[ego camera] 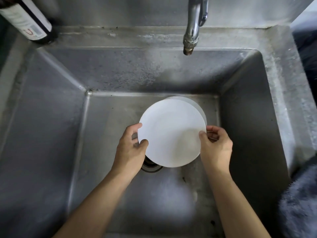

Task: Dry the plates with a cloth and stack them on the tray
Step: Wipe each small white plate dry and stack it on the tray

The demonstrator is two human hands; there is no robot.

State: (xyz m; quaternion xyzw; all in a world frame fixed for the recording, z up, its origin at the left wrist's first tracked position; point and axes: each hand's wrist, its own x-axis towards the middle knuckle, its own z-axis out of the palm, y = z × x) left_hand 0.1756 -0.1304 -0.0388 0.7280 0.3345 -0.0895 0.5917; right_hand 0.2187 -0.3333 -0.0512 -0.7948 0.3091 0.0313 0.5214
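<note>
Lifted top plate [171, 133] off stack in sink [248, 103], both hands' fingers [143, 143] clamped on rim; next: cloth [301, 200], near right.

White plate [171, 133] held above another plate [197, 105] in sink [51, 117].

- White plate [171, 133] covers nearly all of the second plate [199, 107] beneath.
- Drain [151, 166] half hidden under plate and left hand [132, 146].
- Bottle [25, 19] and tap [193, 24] cut off at the top edge.
- Grey fuzzy cloth [301, 203] runs off right edge.
</note>
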